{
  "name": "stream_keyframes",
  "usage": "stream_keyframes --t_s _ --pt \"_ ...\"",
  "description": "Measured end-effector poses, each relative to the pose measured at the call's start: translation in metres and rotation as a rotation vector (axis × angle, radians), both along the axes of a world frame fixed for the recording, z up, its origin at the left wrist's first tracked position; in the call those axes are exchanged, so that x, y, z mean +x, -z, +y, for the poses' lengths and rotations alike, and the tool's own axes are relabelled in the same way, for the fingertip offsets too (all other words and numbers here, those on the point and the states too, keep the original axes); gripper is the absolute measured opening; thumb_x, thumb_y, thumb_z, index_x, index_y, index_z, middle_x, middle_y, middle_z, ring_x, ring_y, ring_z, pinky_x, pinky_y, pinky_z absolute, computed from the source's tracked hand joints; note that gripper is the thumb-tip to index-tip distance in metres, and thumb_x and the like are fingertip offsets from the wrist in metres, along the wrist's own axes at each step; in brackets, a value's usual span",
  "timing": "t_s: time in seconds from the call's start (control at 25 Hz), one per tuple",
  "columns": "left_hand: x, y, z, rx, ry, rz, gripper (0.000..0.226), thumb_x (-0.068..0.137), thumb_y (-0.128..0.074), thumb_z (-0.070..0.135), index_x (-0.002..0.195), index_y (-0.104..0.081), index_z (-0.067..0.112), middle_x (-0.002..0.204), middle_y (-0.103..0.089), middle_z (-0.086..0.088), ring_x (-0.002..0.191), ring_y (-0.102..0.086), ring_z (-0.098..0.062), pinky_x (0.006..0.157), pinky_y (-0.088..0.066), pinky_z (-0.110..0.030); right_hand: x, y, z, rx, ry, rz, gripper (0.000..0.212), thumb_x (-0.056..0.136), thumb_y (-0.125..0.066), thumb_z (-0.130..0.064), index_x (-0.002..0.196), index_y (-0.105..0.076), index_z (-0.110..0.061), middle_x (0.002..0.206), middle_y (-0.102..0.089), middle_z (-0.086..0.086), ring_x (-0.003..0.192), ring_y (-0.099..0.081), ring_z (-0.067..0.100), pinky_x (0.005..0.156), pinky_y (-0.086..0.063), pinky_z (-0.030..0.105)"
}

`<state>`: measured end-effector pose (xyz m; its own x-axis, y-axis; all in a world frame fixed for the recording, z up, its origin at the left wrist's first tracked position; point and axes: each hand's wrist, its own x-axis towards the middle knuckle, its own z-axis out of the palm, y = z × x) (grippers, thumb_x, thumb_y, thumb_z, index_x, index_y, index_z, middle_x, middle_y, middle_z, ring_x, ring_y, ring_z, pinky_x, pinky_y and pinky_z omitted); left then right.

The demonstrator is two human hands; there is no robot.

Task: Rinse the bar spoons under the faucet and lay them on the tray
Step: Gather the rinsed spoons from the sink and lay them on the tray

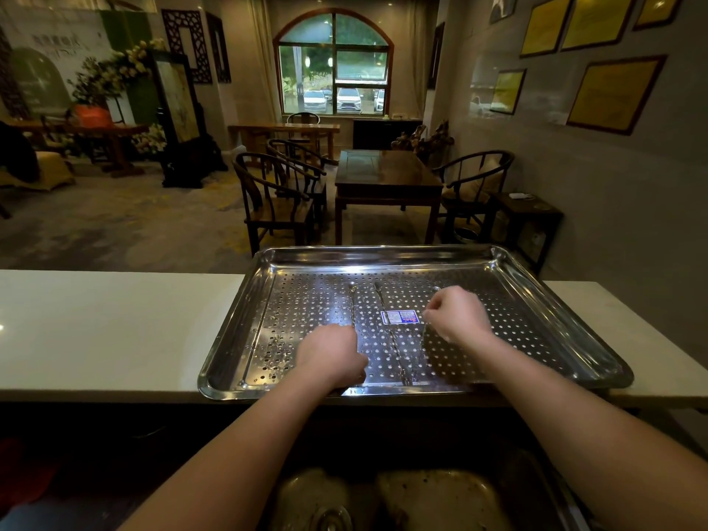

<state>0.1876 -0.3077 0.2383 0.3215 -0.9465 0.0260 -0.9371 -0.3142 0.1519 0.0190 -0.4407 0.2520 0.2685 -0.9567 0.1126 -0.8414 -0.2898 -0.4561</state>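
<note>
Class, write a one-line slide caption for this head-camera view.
Both hands, left and right, lay twisted bar spoons on a perforated steel tray above the sink.

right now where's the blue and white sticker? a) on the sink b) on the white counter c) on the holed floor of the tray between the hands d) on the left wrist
c: the sticker sits on the tray floor, between the left hand and the right hand.
</note>
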Motion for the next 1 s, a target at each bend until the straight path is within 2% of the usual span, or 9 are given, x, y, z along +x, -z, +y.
stream_keyframes --t_s 0.12,0.2,0.28,0.32,0.52,0.76,0.88,1.0 --pt "0.002 0.001 0.0 -0.003 -0.007 -0.016 0.024 0.079 -0.057 0.037 0.086 -0.063 0.015 0.09 -0.065 -0.005 0.086 -0.061 -0.026 0.072 -0.053 -0.034 -0.019 -0.006 -0.021 -0.008 0.086 0.05 0.008 0.088 -0.069 -0.023 0.085 -0.074 -0.017 0.083 -0.073 0.001 0.075 -0.066 0.017 0.074 -0.06 0.039" --pt "0.001 0.002 -0.001 -0.007 -0.005 -0.032 0.024 0.079 -0.056 0.036 0.088 -0.064 0.014 0.092 -0.064 -0.006 0.089 -0.062 -0.027 0.072 -0.051 -0.033 -0.018 -0.004 -0.022 0.057 0.103 0.072 0.021 0.087 -0.07 -0.031 0.075 -0.068 -0.014 0.071 -0.066 0.0 0.062 -0.06 0.016 0.061 -0.056 0.034" --pt "0.001 0.003 -0.003 -0.013 0.003 -0.041 0.025 0.079 -0.055 0.035 0.088 -0.064 0.014 0.094 -0.064 -0.007 0.091 -0.062 -0.028 0.071 -0.049 -0.033 -0.009 0.0 -0.015 0.148 0.079 0.113 0.033 0.085 -0.072 -0.04 0.067 -0.059 -0.014 0.064 -0.057 -0.001 0.054 -0.05 0.015 0.049 -0.042 0.028" --pt "0.001 0.003 -0.003 -0.017 0.008 -0.04 0.025 0.079 -0.055 0.034 0.088 -0.064 0.013 0.095 -0.065 -0.007 0.092 -0.062 -0.028 0.07 -0.049 -0.033 -0.004 0.002 -0.011 0.169 0.067 0.129 0.034 0.084 -0.073 -0.039 0.066 -0.056 -0.015 0.064 -0.056 -0.001 0.056 -0.051 0.016 0.05 -0.04 0.028" --pt "0.002 0.005 -0.002 -0.05 0.041 -0.039 0.029 0.079 -0.054 0.037 0.099 -0.062 0.017 0.104 -0.064 -0.007 0.098 -0.06 -0.028 0.075 -0.049 -0.036 0.0 0.003 -0.017 0.145 0.088 0.162 0.015 0.085 -0.067 -0.017 0.075 -0.057 -0.012 0.081 -0.064 0.005 0.079 -0.064 0.023 0.062 -0.049 0.033" --pt "0.001 0.005 -0.004 -0.033 0.037 -0.03 0.026 0.079 -0.053 0.035 0.096 -0.061 0.017 0.102 -0.064 -0.007 0.095 -0.06 -0.027 0.074 -0.05 -0.035 -0.008 0.003 -0.026 0.117 0.121 0.132 0.013 0.081 -0.068 -0.013 0.071 -0.06 -0.011 0.074 -0.064 0.003 0.071 -0.064 0.022 0.059 -0.052 0.035" --pt "-0.001 0.004 -0.004 -0.02 0.037 -0.042 0.026 0.08 -0.052 0.033 0.097 -0.061 0.015 0.104 -0.062 -0.008 0.098 -0.059 -0.028 0.074 -0.047 -0.035 -0.001 0.008 -0.026 0.092 0.064 0.14 0.006 0.078 -0.071 -0.012 0.075 -0.066 -0.011 0.075 -0.068 0.003 0.072 -0.065 0.022 0.069 -0.06 0.039" --pt "-0.002 0.002 -0.004 -0.013 0.03 -0.038 0.025 0.081 -0.053 0.033 0.096 -0.062 0.015 0.104 -0.061 -0.008 0.097 -0.059 -0.027 0.074 -0.047 -0.035 0.005 0.009 -0.025 0.088 0.009 0.151 0.003 0.077 -0.072 -0.011 0.078 -0.07 -0.011 0.075 -0.069 0.004 0.074 -0.066 0.021 0.07 -0.06 0.039"
